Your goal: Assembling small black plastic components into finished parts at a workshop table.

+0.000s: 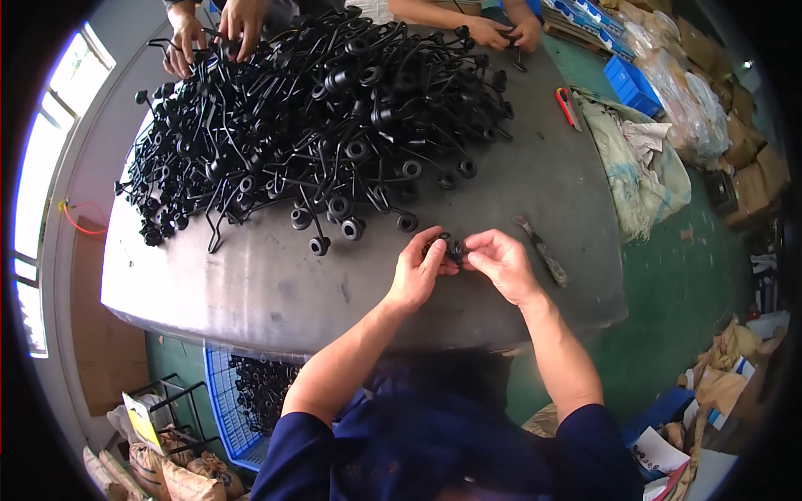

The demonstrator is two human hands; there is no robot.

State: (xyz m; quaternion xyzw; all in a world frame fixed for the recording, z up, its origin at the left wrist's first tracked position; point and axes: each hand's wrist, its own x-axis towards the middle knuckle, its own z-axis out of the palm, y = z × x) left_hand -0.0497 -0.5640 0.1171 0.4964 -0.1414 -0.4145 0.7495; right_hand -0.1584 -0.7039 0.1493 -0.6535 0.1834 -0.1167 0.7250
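Above the near part of the grey metal table, my left hand is closed around a small black part with round ends. My right hand pinches the right side of that same part between thumb and fingers. Most of the part is hidden by my fingers, so its full shape does not show. Just beyond my hands lies a large heap of black bent rods with round rubber-like ends. A worn, narrow knife-like tool rests on the table to the right of my right hand.
Co-workers' hands handle parts at the far left and far right. A red cutter lies by the right edge, near a whitish sack. Below the front edge stands a blue crate with black parts.
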